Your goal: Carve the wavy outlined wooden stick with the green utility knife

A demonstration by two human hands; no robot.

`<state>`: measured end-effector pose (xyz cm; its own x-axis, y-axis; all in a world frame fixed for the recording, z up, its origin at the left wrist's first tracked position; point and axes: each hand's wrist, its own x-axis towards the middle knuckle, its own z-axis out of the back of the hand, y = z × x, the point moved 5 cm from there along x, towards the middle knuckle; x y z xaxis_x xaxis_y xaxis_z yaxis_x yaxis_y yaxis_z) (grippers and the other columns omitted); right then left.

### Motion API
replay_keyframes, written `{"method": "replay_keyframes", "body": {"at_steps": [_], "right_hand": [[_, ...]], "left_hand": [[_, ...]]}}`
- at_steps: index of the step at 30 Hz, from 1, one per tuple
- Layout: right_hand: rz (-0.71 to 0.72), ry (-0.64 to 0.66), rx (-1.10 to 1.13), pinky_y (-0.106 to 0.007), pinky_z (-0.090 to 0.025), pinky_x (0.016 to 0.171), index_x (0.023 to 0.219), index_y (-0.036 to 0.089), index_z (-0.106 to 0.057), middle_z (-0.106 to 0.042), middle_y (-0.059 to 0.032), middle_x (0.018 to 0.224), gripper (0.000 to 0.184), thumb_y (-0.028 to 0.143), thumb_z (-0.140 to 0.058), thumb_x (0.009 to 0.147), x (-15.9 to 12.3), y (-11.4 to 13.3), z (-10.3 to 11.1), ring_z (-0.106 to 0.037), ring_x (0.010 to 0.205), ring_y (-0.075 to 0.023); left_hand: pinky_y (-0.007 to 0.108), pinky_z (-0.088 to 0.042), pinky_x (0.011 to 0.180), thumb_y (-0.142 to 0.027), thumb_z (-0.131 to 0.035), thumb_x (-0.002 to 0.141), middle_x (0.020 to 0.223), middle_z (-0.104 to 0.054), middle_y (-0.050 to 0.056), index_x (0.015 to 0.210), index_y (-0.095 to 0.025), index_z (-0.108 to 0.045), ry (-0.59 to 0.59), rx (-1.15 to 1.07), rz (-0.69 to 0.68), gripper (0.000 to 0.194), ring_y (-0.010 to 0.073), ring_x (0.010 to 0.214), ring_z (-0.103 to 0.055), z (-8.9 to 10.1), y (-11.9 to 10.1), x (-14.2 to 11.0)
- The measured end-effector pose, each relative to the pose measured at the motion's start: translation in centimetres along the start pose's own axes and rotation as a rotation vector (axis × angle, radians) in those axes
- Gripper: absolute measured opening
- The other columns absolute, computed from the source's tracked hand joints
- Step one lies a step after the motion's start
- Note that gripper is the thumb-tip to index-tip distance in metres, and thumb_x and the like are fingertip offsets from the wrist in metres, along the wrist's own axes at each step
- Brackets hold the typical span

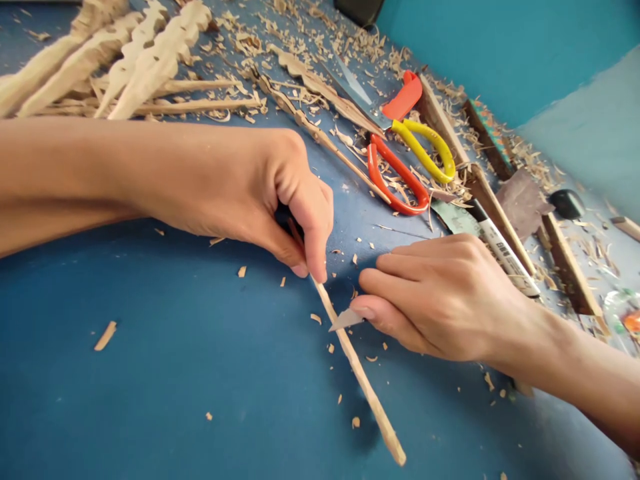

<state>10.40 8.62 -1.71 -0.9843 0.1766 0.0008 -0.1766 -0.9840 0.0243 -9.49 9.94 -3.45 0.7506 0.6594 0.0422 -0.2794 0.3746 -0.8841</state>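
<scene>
A thin, pale wooden stick [361,377] slants across the middle of the view, its near end pointing toward the lower right. My left hand [280,193] pinches its upper part between thumb and fingers; the stick's far end is hidden by the hand. My right hand [430,293] is closed around a knife, and only its pointed blade [347,320] shows beyond the thumb. The blade lies across the stick, a short way below my left fingertips. The knife's handle is hidden in my fist. Small wood chips [316,319] lie on the blue tabletop [165,373] around the stick.
Scissors [425,150] with red and yellow handles lie beyond my hands. Carved wooden pieces [160,57] are piled at the upper left. A marker [507,257], wooden strips [570,267] and a sandpaper scrap [524,200] lie at right. Shavings [250,43] cover the back, before a teal wall [480,53].
</scene>
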Motion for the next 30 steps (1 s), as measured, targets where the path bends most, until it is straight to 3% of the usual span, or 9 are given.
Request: {"method": "replay_keyframes", "body": {"at_steps": [10,17,24,26,30], "right_hand": [[0.067,-0.072,-0.098,-0.038,-0.017,0.055,0.073,0.023,-0.060,-0.052,0.0007,0.061,0.063,0.048,-0.031,0.123,0.4,0.3,0.5,-0.035,0.052,-0.0167],[0.092,0.121,0.019,-0.039,-0.013,0.058,0.073,0.022,-0.060,-0.052,0.0009,0.057,0.065,0.045,-0.026,0.123,1.1,-0.3,0.1,-0.024,0.051,-0.0146],[0.051,0.267,0.109,-0.037,-0.015,0.057,0.065,0.023,-0.062,-0.050,0.0020,0.055,0.066,0.047,-0.037,0.121,2.2,-1.2,0.5,-0.027,0.049,-0.0139],[0.000,0.234,0.132,-0.036,-0.016,0.057,0.065,0.023,-0.062,-0.046,0.0029,0.054,0.069,0.053,-0.035,0.121,2.1,-2.1,1.2,-0.028,0.049,-0.0138],[-0.238,0.008,0.164,-0.035,-0.016,0.053,0.065,0.024,-0.048,-0.034,0.0058,0.049,0.068,0.060,-0.034,0.121,-0.2,-3.4,3.5,-0.027,0.043,-0.0114]], "left_hand": [[0.017,-0.056,0.080,-0.021,-0.079,0.099,0.095,-0.087,-0.002,0.100,-0.030,-0.093,-0.016,0.043,-0.043,0.017,0.0140,0.086,-0.078,0.3,-0.5,-0.1],[0.016,-0.056,0.076,-0.024,-0.079,0.096,0.092,-0.086,-0.001,0.093,-0.032,-0.093,-0.017,0.017,-0.022,0.016,0.0142,0.084,-0.078,0.5,-0.2,0.2],[0.016,-0.057,0.082,-0.024,-0.077,0.099,0.095,-0.087,0.000,0.099,-0.032,-0.093,0.007,0.035,-0.013,0.017,0.0142,0.088,-0.078,0.3,-0.3,0.0],[0.017,-0.058,0.083,-0.027,-0.077,0.100,0.093,-0.087,0.000,0.097,-0.033,-0.093,0.005,0.040,-0.013,0.017,0.0153,0.089,-0.079,0.2,-0.2,-0.1],[0.019,-0.060,0.081,-0.035,-0.075,0.104,0.097,-0.088,0.000,0.096,-0.036,-0.093,-0.026,0.069,-0.033,0.020,0.0165,0.089,-0.079,-0.1,-0.7,-0.5]]}}
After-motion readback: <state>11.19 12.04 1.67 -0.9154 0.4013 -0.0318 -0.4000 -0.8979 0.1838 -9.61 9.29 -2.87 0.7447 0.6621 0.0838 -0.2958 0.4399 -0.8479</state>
